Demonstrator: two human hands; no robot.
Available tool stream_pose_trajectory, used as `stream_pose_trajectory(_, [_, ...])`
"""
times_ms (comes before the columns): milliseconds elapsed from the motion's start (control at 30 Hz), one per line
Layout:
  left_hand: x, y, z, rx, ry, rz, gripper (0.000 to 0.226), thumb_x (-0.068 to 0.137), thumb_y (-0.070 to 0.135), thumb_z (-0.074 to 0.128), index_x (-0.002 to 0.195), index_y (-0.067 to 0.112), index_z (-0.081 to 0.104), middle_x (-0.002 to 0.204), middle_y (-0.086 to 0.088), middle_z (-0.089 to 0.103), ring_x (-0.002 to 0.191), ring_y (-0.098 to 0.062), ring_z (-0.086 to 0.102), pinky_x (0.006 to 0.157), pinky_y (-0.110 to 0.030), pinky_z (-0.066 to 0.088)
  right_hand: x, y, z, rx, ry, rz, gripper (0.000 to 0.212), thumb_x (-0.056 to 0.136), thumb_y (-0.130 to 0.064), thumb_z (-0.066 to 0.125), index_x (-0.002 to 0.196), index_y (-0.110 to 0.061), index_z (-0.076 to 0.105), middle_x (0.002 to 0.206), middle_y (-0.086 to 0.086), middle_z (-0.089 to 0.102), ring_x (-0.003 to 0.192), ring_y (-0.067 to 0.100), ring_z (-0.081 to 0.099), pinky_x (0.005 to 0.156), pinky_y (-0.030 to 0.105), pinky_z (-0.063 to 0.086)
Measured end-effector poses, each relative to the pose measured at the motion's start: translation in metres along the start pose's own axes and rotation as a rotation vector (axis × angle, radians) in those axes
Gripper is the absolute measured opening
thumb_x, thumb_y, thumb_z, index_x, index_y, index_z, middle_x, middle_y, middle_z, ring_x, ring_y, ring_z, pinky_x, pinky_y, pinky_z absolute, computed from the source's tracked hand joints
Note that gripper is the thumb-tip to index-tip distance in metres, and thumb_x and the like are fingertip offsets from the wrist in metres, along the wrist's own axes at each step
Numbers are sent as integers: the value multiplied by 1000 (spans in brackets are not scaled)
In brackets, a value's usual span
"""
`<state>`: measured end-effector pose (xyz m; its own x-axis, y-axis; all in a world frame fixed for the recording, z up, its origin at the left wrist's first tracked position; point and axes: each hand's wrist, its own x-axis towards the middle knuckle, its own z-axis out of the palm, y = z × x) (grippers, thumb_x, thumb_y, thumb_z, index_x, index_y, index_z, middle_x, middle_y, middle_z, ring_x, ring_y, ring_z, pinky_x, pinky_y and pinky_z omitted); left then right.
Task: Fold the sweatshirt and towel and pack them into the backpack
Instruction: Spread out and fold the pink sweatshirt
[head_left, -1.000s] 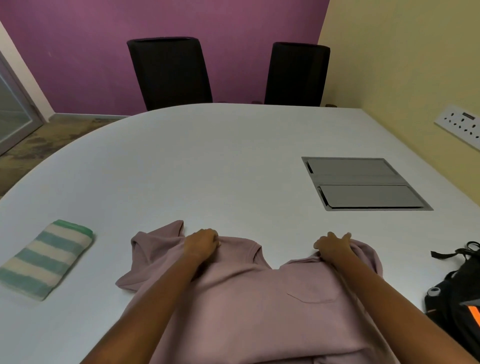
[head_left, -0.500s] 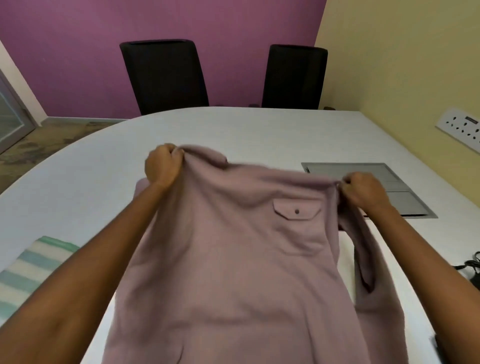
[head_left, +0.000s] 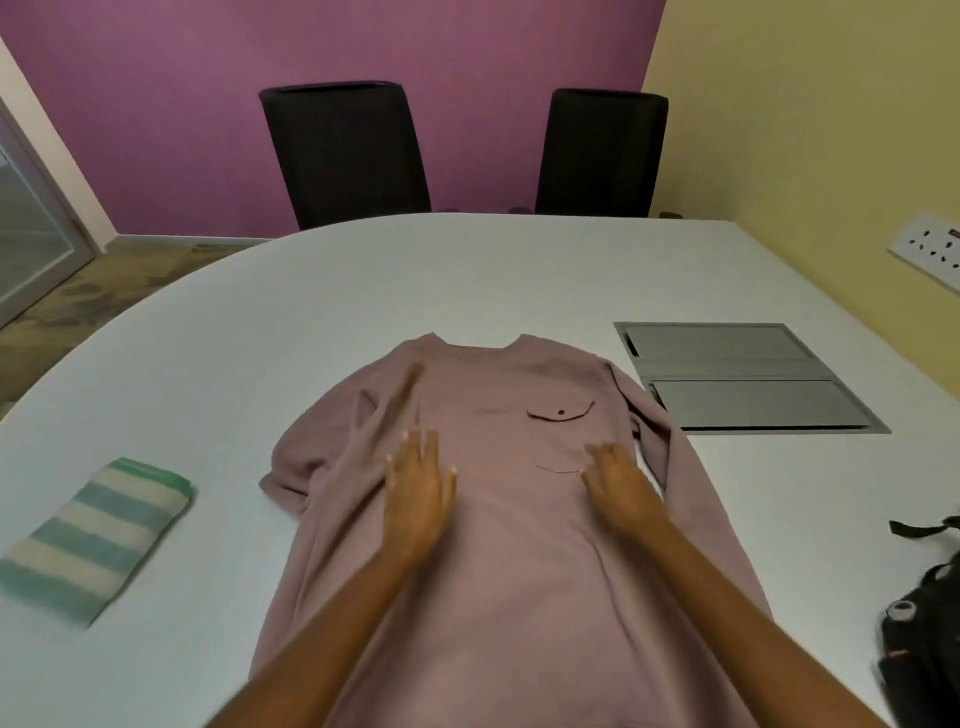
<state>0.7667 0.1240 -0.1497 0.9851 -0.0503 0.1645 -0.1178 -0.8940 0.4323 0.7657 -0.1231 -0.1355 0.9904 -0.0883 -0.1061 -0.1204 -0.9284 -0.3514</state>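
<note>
Sweatshirt (head_left: 511, 561) under both hands (head_left: 418, 493) (head_left: 618, 486), seemingly flat

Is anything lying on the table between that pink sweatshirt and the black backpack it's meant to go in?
Nothing visible does. Only bare table lies between the sweatshirt and the backpack, which is cut off at the picture's right edge. The grey hatch sits farther back, off that path.

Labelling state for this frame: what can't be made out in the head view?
Head view, backpack: cut off by the right edge; open or zipped unclear.
Head view, sweatshirt: hem cut off by the bottom edge.
Head view, towel: near end blurred; layer count unclear.
Head view, left hand: fingers motion-blurred; pressing or hovering unclear.
</note>
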Motion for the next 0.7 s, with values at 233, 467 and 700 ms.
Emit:
stream_pose_trajectory(233, [-89,-32,38,252,-341,-125,69,89,49,17,120,6,61,124,-18,61,117,-35,54,83,-60,49,-73,41,53,-300,-284,44,113,58,-75,-34,146,-29,20,155,0,19,143,24,18,112,54,14])
stream_pose_trajectory(467, [-135,-88,34,154,-339,-157,58,95,53,4,149,30,6,131,-9,57,121,-27,38,97,-46,23,-124,77,82,-266,-156,112,62,95,-53,4,122,-20,50,117,3,67,103,35,64,76,52,51])
stream_pose_trajectory(700, [-135,-103,25,190,-374,-153,69,90,62,-6,149,28,4,137,-9,52,129,-28,39,98,-49,42,-159,81,84,-257,-105,171,74,94,-57,2,122,-18,58,122,1,64,108,39,61,78,55,50])
